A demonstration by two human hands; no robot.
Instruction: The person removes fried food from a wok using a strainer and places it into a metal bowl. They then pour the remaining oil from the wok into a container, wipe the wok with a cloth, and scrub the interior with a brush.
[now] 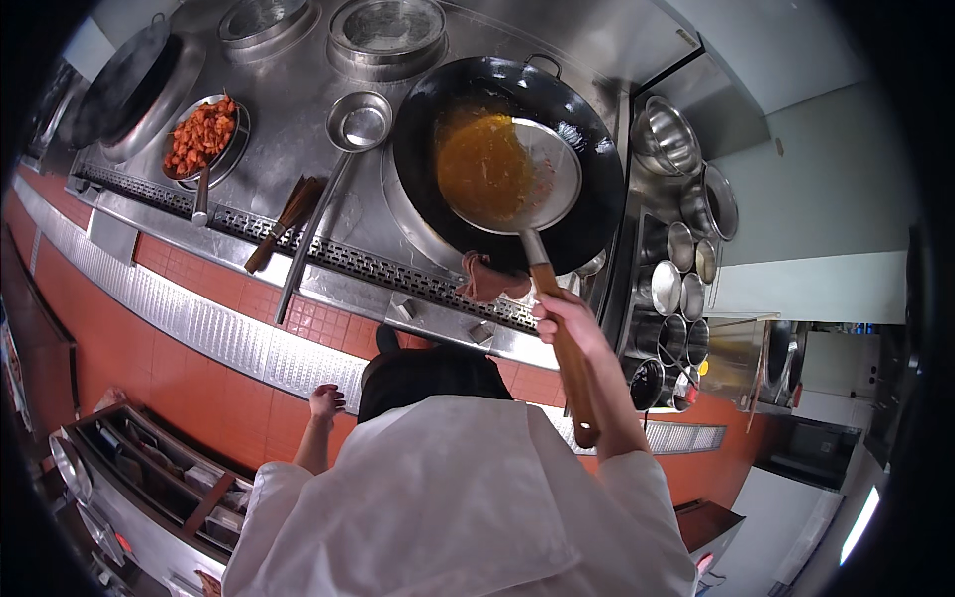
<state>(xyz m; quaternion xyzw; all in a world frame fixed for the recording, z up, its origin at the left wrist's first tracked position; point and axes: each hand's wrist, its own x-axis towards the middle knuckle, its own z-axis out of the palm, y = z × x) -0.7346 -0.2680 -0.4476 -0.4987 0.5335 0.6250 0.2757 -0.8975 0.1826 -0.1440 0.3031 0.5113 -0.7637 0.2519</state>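
Observation:
My right hand (571, 321) grips the wooden handle of a round metal strainer (559, 168). The strainer lies in a black wok (597, 216), partly in orange-brown liquid (481, 168), with small reddish bits on its right side. A folded brownish cloth (489, 280) rests at the wok's near edge, left of the handle. My left hand (327, 401) hangs low beside my body over the floor, holding nothing, its fingers loosely bent. Left of the wok, a long-handled metal ladle (359, 122) lies on the steel range beside a bamboo wok brush (287, 216).
Reddish fried pieces (201, 138) fill a handled strainer at left, near a steaming second wok (123, 82). Lidded round burners (388, 26) stand behind. Steel bowls (666, 136) and several metal canisters (665, 287) stand at right. Behind my left side is a container counter (149, 515).

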